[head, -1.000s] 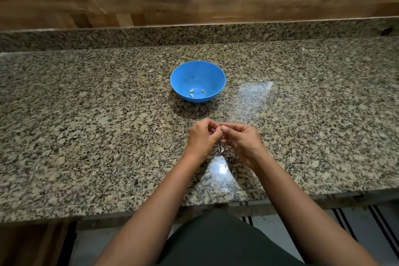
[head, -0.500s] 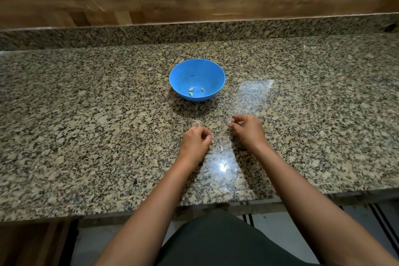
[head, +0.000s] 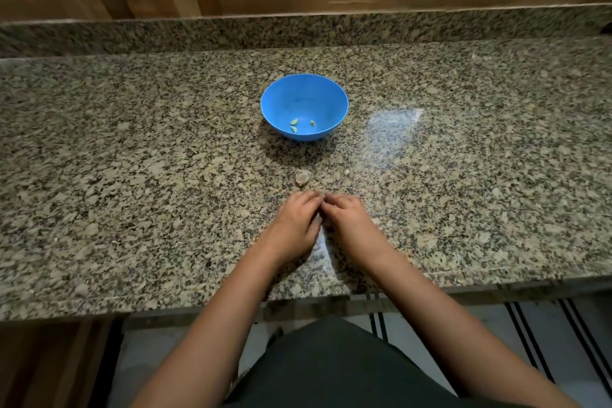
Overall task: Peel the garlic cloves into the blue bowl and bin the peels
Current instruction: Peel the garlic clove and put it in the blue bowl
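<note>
Granite counter (head: 132,175) across the whole head view, the only view given. Blue bowl (head: 281,99) mid-counter, straight ahead of both hands, near but apart: short reach for dropping cloves, presumably why parked there. Three peeled cloves (head: 294,125) inside, on the near part of its floor. Unpeeled-looking garlic piece (head: 302,177) on the stone between bowl and hands, small pale bit (head: 346,172) off to its right. Left hand (head: 296,220) and right hand (head: 347,220) knuckles-up, fingers curled, tips pressed together low over the counter. Probably working a peel or clove, but anything held is hidden; can't tell. Wide stone either side of the hands for moving. Front edge close behind the wrists, so some risk of scraps going over. No bin in frame.
</note>
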{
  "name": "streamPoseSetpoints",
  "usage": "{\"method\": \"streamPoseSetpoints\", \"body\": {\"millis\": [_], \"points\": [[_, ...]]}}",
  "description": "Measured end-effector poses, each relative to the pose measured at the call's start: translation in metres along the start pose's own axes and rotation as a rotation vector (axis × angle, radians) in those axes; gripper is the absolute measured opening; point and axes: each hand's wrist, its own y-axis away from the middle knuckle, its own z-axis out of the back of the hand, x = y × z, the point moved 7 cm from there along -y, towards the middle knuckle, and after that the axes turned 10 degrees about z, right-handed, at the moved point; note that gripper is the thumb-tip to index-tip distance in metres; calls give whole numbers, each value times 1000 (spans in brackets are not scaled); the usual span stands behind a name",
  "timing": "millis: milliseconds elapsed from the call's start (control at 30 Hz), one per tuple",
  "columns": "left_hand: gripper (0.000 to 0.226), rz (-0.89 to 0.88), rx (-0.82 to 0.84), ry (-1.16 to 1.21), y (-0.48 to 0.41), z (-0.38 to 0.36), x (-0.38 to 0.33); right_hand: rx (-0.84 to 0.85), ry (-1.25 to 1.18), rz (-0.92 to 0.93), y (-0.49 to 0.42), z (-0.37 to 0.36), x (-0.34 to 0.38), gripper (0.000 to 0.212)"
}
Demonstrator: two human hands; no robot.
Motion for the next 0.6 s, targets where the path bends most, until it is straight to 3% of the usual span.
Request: {"method": "streamPoseSetpoints", "body": {"millis": [200,400,533,600], "points": [[31,-37,-186,83,13,7,-9,-120,19,72,11,5,6,21],[22,-9,-225,30,15,4,-19,-189,-84,-87,16,18,-10,15],[20,256,-255,310,16,15,2,-217,-447,-363,17,24,-25,17],[17,419,-314,515,30,22,20,-186,-636,-417,15,20,-17,14]]}}
